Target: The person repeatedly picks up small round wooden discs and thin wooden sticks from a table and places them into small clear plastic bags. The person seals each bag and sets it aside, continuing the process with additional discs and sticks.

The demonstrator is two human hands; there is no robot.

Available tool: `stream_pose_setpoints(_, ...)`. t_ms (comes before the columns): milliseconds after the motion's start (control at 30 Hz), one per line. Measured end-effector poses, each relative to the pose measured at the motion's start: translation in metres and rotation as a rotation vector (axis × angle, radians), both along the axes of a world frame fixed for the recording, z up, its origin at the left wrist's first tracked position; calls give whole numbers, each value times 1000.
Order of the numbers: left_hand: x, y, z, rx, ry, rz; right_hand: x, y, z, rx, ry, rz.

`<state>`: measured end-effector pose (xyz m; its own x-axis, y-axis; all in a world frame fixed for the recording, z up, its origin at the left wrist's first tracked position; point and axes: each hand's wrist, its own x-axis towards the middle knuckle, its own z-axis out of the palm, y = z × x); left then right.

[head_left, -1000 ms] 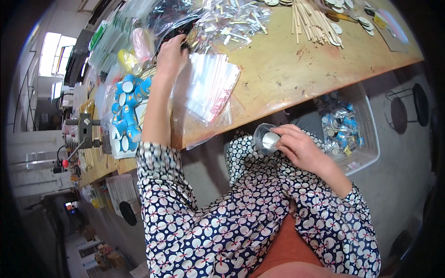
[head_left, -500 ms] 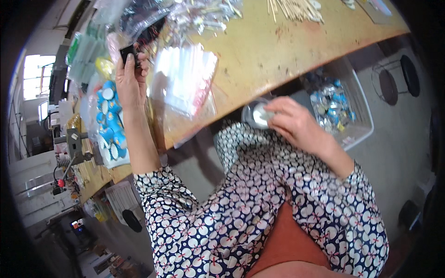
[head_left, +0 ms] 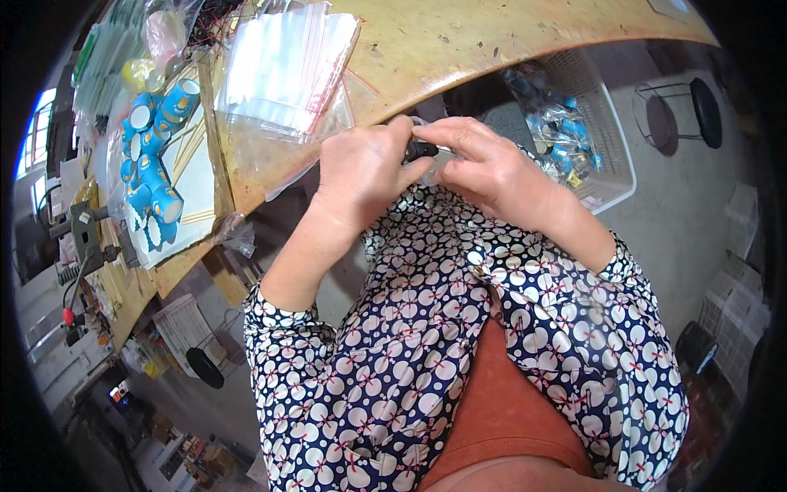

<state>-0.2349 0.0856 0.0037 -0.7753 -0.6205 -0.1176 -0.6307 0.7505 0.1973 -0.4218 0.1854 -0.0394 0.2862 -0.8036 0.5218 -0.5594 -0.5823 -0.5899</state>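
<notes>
Just off the near table edge, above my lap, my two hands meet. My left hand (head_left: 357, 168) pinches a small black piece (head_left: 420, 151), largely covered by the fingers, so its kind does not show. My right hand (head_left: 508, 176) grips a small clear plastic bag (head_left: 429, 174) with thumb and forefinger at its mouth. The black piece is at the bag's opening; whether it is inside I cannot tell. Beyond my left hand, a stack of clear plastic bags (head_left: 283, 70) lies on the table.
Blue cylinders with white ends (head_left: 168, 205) lie on a white sheet at the left, beside thin wooden sticks (head_left: 193, 135). A white plastic basket (head_left: 627, 156) of small bagged blue items stands right of my lap. A black stool (head_left: 705, 115) is farther right. The wooden table (head_left: 426, 49) spans the far side.
My left hand has come back from the far left of the table with the black piece to meet my right hand at the bag. The view has shifted too.
</notes>
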Motion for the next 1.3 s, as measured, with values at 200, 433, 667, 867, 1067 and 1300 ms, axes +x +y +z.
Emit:
stream_pose_setpoints(200,17,-1,-14,607,536,123,-9,4,-6,3,-45,-28)
stream_pose_setpoints(433,6,9,-25,-62,423,-7,-5,7,-11,2,-27,1)
stream_pose_setpoints(667,-4,4,-15,453,379,190,-5,19,-2,75,-229,79)
stream_pose_setpoints(867,-14,18,-40,145,221,-18,-6,27,0,55,3,169)
stream_pose_setpoints(1067,-45,-40,30,581,206,-139,-44,28,6,203,-236,65)
stream_pose_setpoints(1300,-70,-206,-5,-496,161,62,-50,34,-6,131,-103,-237)
